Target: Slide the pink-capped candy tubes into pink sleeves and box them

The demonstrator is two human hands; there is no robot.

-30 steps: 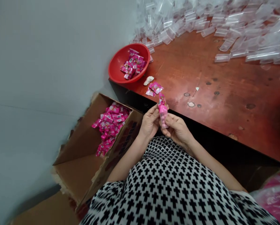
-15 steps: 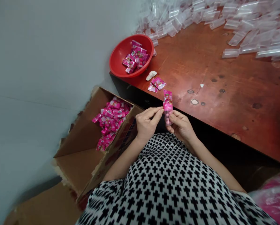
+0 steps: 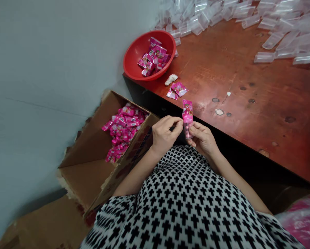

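A pink packet with a clear lower part and round pink pieces inside (image 3: 187, 116) is upright between my hands, near the table's front edge. My right hand (image 3: 203, 138) holds its lower end between thumb and fingers. Thumb and forefinger of my left hand (image 3: 166, 133) are pinched together at the packet's left edge; what they grip there is too small to make out. Just beyond lie two flat pink sachets (image 3: 180, 89) and a white lump (image 3: 171, 79) on the reddish table (image 3: 269, 86).
A red bowl (image 3: 130, 62) with pink sachets stands at the table's left corner. Below it, an open cardboard box (image 3: 87, 173) contains many pink packets (image 3: 123, 129). Clear plastic tubes (image 3: 274, 39) are heaped at the back. A pink-filled plastic bag (image 3: 303, 221) is at lower right.
The view has shifted slightly, so the table and bowl appear a little higher. Both hands remain at the packet in nearly the same pose.
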